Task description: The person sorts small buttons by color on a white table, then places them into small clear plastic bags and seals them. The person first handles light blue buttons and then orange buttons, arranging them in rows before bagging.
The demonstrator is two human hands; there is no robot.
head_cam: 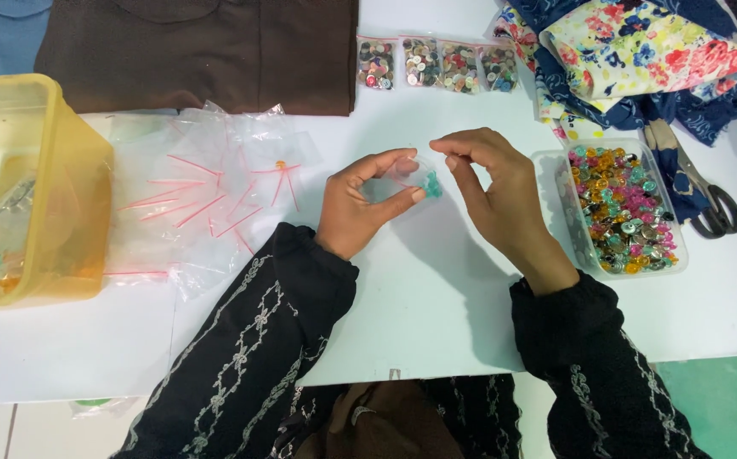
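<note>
My left hand (360, 204) pinches a small clear zip bag (411, 177) between thumb and fingers, above the white table (436, 297). A few teal buttons (432, 184) sit inside the bag. My right hand (492, 191) pinches the top edge of the same bag from the right side. Both hands are close together at the middle of the table. A clear tray of mixed coloured buttons (623, 212) stands just right of my right hand.
A heap of empty clear zip bags with red strips (203, 200) lies to the left. A yellow plastic tub (33, 187) stands at far left. Several filled button bags (436, 64), brown cloth (207, 51), floral fabric (640, 47) and scissors (700, 191) lie at the back and right.
</note>
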